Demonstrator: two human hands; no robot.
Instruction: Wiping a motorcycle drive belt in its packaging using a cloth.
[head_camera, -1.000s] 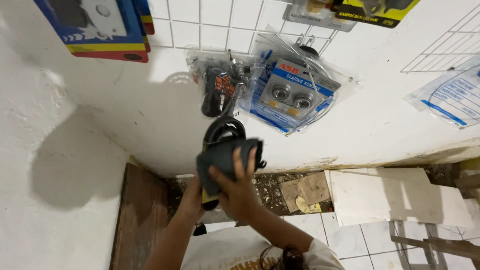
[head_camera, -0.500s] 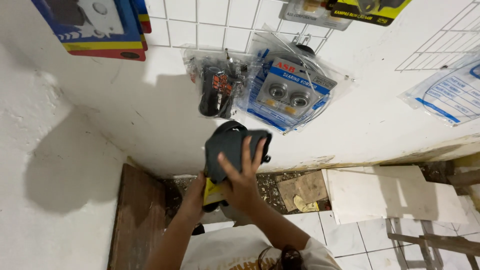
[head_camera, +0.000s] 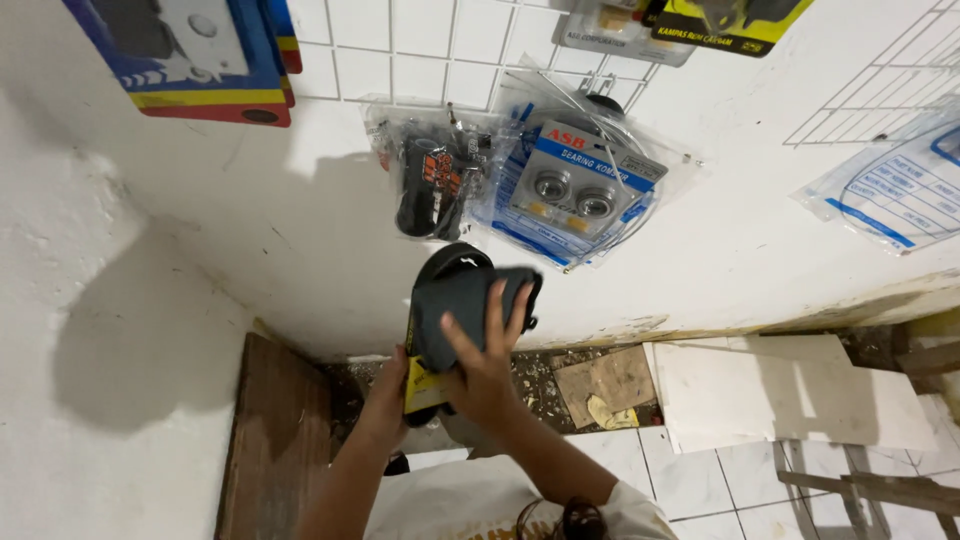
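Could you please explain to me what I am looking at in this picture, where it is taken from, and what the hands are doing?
There is no machine here: the picture comes from a camera worn on a person's head, looking down and forward at their own two bare hands in front of a white wall.

Both hands hold one dark packaged part, black and rounded, with a yellow card at its lower end. The right hand spreads its fingers over the front of it, while the left hand grips it from below and behind.

On the wall, a white wire grid carries hanging goods: a clear bag with a black part and a blue card with two round metal bearings under plastic.

Down below lie a brown wooden board, rubble and white floor tiles.
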